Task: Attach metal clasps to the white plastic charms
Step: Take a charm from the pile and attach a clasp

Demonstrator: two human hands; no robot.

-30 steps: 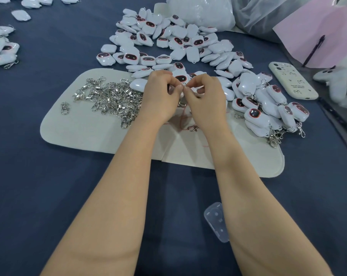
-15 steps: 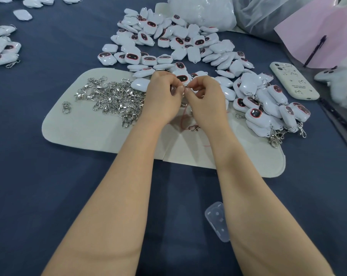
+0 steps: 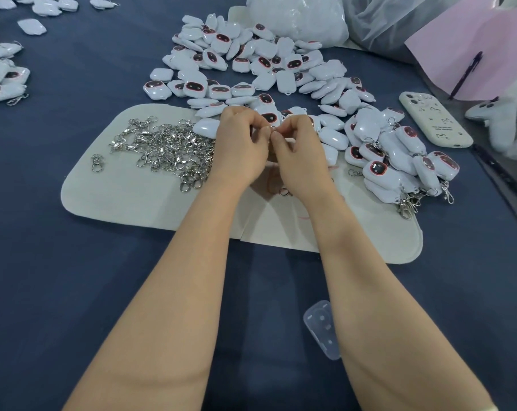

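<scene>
White glossy charms (image 3: 251, 63), rounded and some showing a dark oval window rimmed in red, lie heaped along the far edge of the felt mat (image 3: 132, 200) on the blue desk (image 3: 73, 292). Most have no clasp, and only the finished charms (image 3: 399, 173) at the mat's right edge and a second batch (image 3: 2, 81) by the desk's left edge carry metal, so I judge well over half is left. Loose clasps (image 3: 168, 146) lie on the mat's left half, and over its middle the left grip (image 3: 239, 149) and right grip (image 3: 301, 155) are curled tight, fingertips pinching one small piece (image 3: 272, 131), mostly hidden, likely a clasp meeting a charm.
</scene>
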